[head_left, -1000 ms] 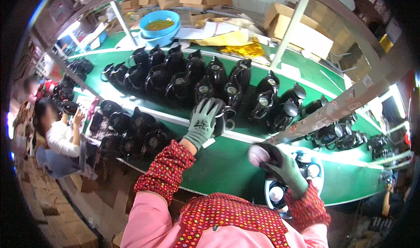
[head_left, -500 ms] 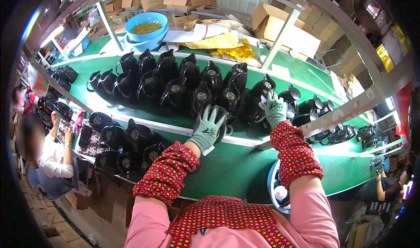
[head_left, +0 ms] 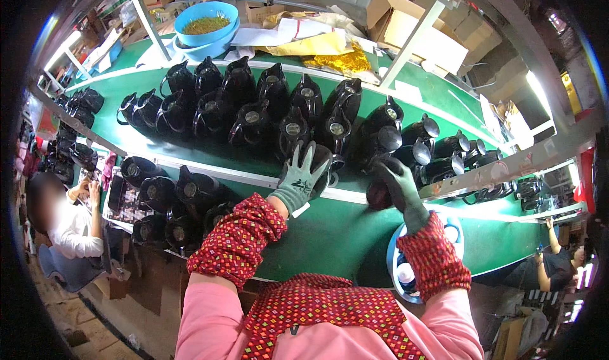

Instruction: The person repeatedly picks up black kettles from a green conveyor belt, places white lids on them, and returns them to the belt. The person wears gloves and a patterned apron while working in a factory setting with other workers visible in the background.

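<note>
Head view: left hand (head_left: 301, 179), gloved, lies spread flat on one black jug (head_left: 323, 170); right hand (head_left: 399, 185) grips a second black jug (head_left: 379, 194) just beside it. Beyond both, roughly fifteen jugs crowd the green worktop (head_left: 330, 233); bare belt lies nearer the body.

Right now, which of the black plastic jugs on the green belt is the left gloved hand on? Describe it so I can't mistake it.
Start at the long green conveyor belt and its cluster of black plastic jugs. Follow the cluster's near row to the white strip along the belt. The black jug there is the only one with the grey-gloved left hand spread over it; the right hand is on its neighbour.
</note>
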Available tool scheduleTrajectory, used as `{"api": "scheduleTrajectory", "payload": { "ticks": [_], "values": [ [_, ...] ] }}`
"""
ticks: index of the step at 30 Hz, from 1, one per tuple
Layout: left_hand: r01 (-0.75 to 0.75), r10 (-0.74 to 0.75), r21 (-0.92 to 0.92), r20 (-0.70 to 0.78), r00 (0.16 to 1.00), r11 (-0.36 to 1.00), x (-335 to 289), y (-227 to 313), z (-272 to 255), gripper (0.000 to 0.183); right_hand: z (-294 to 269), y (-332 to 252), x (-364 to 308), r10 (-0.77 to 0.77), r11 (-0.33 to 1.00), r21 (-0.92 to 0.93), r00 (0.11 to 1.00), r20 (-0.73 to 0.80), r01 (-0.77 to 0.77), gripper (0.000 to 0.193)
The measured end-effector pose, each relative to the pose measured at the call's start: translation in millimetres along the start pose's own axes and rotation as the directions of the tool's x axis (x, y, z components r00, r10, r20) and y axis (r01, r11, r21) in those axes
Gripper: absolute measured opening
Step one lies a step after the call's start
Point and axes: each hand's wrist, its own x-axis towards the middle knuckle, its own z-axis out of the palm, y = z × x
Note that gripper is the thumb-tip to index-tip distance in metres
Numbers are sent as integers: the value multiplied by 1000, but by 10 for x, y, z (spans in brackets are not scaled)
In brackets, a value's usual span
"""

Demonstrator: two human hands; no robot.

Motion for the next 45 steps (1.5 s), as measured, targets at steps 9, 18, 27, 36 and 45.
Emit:
{"api": "scheduleTrajectory", "payload": {
  "ticks": [9, 18, 27, 36, 45],
  "values": [
    [-14, 9, 45, 101, 995, 999, 123, -87, -119, 110, -369, 305, -1609, 354, 399, 544, 671, 651, -738, 49],
    [125, -136, -283, -19, 991, 951, 104, -32, -180, 111, -2283, 682, -1372, 295, 888, 388, 953, -71, -246, 34],
    [354, -363, -260, 11, 932, 899, 395, 188, -241, 106, -1587, -340, 904, -132, 981, 123, 979, -156, 152, 33],
    [151, -238, -440, -150, 960, 885, -272, 512, -337, 97, -1370, 944, 2785, -383, 879, -379, 903, -194, 291, 29],
    [-63, 86, -485, 24, 996, 872, -799, 685, -122, 88, -1274, 231, 2606, -312, 279, -934, 941, 133, 224, 41]
  ]
}}
